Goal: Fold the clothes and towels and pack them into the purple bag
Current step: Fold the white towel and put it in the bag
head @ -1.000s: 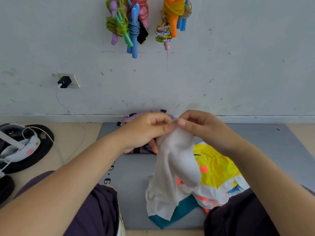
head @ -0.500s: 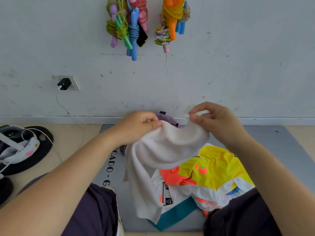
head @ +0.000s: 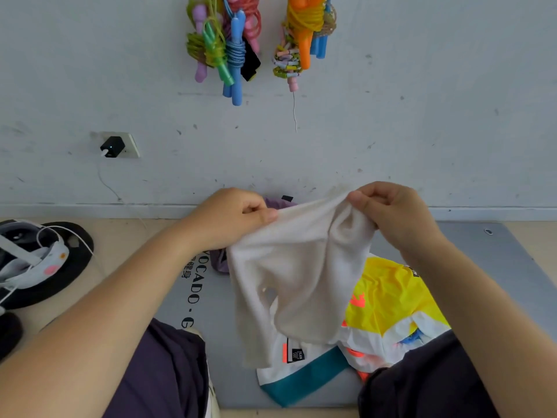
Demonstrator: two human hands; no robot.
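Left hand (head: pixel 232 220) and right hand (head: pixel 391 212) each pinch the white towel's (head: pixel 295 273) top edge — it hangs crumpled. Uneven corners could skew the fold.

Grey mat (head: pixel 494 260) on tan floor (head: pixel 126 236); colourful jersey (head: pixel 388 300) and purple bag (head: pixel 221 262) lying on mat; black disc (head: pixel 64 267) left of mat.

Jump ropes (head: pixel 232 46) on wall — charger (head: pixel 112 146) in socket
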